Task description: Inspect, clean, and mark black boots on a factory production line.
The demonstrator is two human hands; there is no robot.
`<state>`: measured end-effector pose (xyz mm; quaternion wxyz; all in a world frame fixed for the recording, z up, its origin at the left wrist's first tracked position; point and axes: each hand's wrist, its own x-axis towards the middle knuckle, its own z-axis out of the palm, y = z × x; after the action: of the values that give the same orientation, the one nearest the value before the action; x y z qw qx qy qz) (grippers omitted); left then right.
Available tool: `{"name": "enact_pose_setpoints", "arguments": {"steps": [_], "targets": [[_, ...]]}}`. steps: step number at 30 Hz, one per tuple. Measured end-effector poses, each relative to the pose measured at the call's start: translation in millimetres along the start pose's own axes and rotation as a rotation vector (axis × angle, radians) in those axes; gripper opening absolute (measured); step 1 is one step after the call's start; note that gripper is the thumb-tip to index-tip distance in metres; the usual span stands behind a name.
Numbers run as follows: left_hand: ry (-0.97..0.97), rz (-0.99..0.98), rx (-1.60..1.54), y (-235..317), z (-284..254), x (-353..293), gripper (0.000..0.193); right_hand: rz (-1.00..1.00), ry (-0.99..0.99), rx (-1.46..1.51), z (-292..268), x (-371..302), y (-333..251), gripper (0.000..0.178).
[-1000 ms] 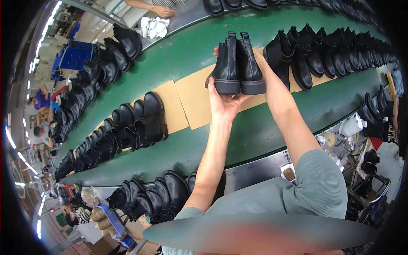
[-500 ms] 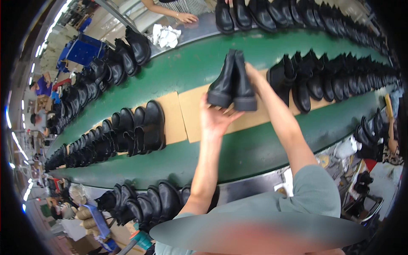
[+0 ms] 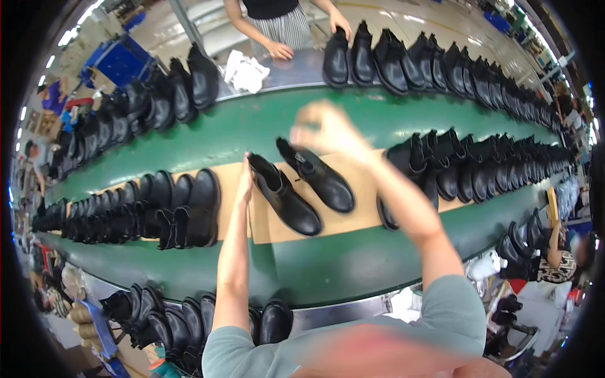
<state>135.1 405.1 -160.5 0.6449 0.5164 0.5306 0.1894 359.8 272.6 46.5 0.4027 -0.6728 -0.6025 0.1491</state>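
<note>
A long, smooth, green tabletop (image 3: 334,264) crosses the whole scene from left to right. Flat tan sheets, apparently card (image 3: 364,189), run along its middle. On them stand a left row of black leather ankle boots (image 3: 161,189) and a right row of black leather ankle boots (image 3: 466,183), with a gap between.

In that gap is a pair of glossy black ankle boots with rounded toes: the left boot (image 3: 287,198) and the right boot (image 3: 326,184), just beside each other, toes pointing near and right, shafts toward the far left. Their soles are hardly visible, so I cannot tell whether both rest flat.

Each boot should be fairly light for its bulk, probably heaviest low down at the sole. The toe and heel look stiff, the shaft softer and likely to fold if squeezed. Polished leather may slide under dry skin and mark easily; nothing suggests it would break. A good hold would be around the back of the shaft above the heel, or beneath the heel, sparing the shiny toe.

The left hand (image 3: 244,183) is upright along the left boot's shaft, its fingers straight and not wrapped around it. The right hand (image 3: 328,129) blurs over the right boot's shaft; whether its fingers grip, I cannot tell.
</note>
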Motion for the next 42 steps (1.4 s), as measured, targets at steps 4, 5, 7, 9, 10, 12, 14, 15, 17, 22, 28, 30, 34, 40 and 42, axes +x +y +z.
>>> {"name": "enact_pose_setpoints", "arguments": {"steps": [4, 5, 7, 9, 10, 12, 14, 15, 17, 22, 28, 30, 34, 40, 42], "targets": [[0.003, 0.368, -0.139, 13.0, 12.2, 0.8, 0.061, 0.017, 0.422, -0.403, -105.0, 110.4, 45.8, 0.035], [0.013, 0.363, -0.299, 3.7, 15.4, 0.3, 0.057, 0.058, 0.426, -0.45, -113.6, 124.6, 72.1, 0.035], [0.153, 0.502, -0.15, -32.6, 23.2, 7.7, 0.054, 0.11, 0.334, -0.596, -133.3, 143.4, 157.3, 0.046], [0.339, 0.625, 0.031, -59.4, 8.1, 14.7, 0.052, 0.379, 0.223, -0.679, -110.1, 147.6, 201.5, 0.076], [0.325, 0.648, 0.069, -67.5, -1.4, 14.5, 0.052, 0.491, 0.17, -0.697, -95.6, 147.2, 213.9, 0.087], [0.296, 0.669, 0.095, -70.7, 1.6, 14.7, 0.052, 0.453, 0.22, -0.723, -100.0, 152.7, 258.9, 0.096], [0.259, 0.719, 0.131, -63.9, -1.4, 4.3, 0.053, 0.413, 0.339, -0.565, -82.9, 165.3, 273.5, 0.102], [0.265, 0.716, 0.141, -63.1, -0.6, 4.2, 0.053, 0.426, 0.375, -0.557, -78.7, 175.6, 282.2, 0.105], [0.232, 0.752, 0.03, -61.8, 1.8, -0.9, 0.06, 0.473, 0.408, -0.471, -70.8, 198.3, 289.8, 0.111], [0.265, 0.695, 0.103, -49.2, 10.3, -6.6, 0.073, 0.689, 0.47, -0.473, -52.7, 239.4, 310.4, 0.111], [0.24, 0.615, -0.065, -59.2, 5.7, -1.6, 0.068, 0.627, 0.745, -0.233, -49.3, 234.9, 328.9, 0.057], [0.231, 0.66, 0.166, -64.0, -5.0, -1.6, 0.05, 0.576, 0.89, -0.084, -41.7, 210.9, 317.3, 0.059], [0.242, 0.848, 0.097, -68.1, 1.5, 9.8, 0.038, 0.272, 0.598, 0.991, -64.3, 139.7, 316.6, 0.034], [0.288, 0.824, 0.188, -62.9, -10.1, 7.3, 0.037, 0.218, 0.308, 1.498, -73.3, 62.3, 245.7, 0.029], [0.305, 0.684, 0.247, -64.6, -11.7, 12.1, 0.037, 0.18, 0.213, 1.576, -83.2, 44.1, 245.8, 0.029]]}}
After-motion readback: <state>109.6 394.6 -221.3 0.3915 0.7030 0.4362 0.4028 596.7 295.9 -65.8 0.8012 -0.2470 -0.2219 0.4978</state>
